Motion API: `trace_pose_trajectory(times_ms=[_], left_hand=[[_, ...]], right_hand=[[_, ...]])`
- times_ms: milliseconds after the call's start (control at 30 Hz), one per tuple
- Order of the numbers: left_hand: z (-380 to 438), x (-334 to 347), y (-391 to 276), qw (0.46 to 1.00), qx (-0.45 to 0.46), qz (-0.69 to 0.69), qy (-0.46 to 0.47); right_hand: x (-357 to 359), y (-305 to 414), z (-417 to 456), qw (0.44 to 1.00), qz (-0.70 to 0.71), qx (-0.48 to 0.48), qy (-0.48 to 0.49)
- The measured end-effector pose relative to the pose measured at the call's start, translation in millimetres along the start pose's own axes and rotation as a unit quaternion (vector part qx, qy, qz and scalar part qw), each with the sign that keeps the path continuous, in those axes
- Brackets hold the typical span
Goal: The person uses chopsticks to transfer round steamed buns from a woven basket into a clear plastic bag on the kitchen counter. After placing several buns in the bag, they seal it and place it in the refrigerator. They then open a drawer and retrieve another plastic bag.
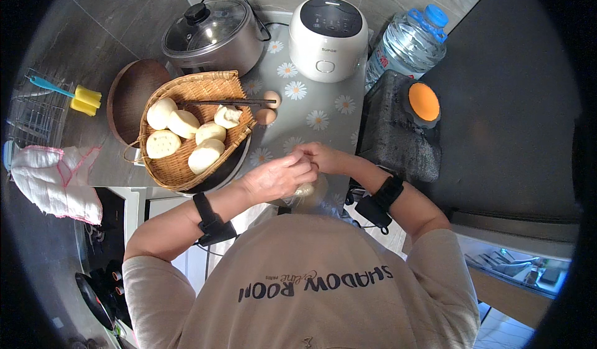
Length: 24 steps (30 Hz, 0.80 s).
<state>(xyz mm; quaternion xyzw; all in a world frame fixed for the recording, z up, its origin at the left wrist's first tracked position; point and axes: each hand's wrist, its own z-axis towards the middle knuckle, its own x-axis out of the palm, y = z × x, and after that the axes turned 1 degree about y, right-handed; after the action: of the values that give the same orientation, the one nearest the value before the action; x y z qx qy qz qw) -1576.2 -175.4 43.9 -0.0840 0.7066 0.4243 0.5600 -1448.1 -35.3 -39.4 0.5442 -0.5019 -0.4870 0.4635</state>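
My left hand (282,174) and my right hand (321,158) meet in front of my chest, at the near edge of the counter. Both have their fingers pinched together at the top of a clear plastic bag (322,193). A pale, rounded item (305,189) shows through the bag below my left hand; my fingers partly hide it. To the left, a woven bamboo basket (170,165) holds several steamed buns (183,124), one of them torn (227,116). A pair of dark chopsticks (219,102) lies across the basket, its ends reaching over the brown eggs (265,116) beside it.
An electric pot (214,46) and a white Supor rice cooker (328,46) stand at the back. On the right are a water bottle (406,43), a black container (396,139) with an orange cap and a dark appliance top (503,116). A round wooden tray (135,97) leans behind the basket.
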Motion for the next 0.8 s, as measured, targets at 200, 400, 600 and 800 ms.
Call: trace_pose_trajectory(times_ms=[200, 400, 600, 800], left_hand=[[14, -7, 9, 0.999, 0.021, 0.029, 0.028], [5, 3, 20, 0.990, -0.017, -0.140, 0.023], [-8, 19, 11, 0.913, -0.196, -0.355, -0.048], [-10, 18, 9, 0.911, -0.195, -0.357, -0.060]], right_hand=[[-9, -21, 2, 0.992, 0.115, -0.046, 0.017], [0, -15, 4, 0.996, 0.036, -0.056, -0.055], [2, -19, 4, 0.998, 0.010, 0.014, -0.063], [4, -21, 2, 0.990, -0.071, -0.037, -0.113]])
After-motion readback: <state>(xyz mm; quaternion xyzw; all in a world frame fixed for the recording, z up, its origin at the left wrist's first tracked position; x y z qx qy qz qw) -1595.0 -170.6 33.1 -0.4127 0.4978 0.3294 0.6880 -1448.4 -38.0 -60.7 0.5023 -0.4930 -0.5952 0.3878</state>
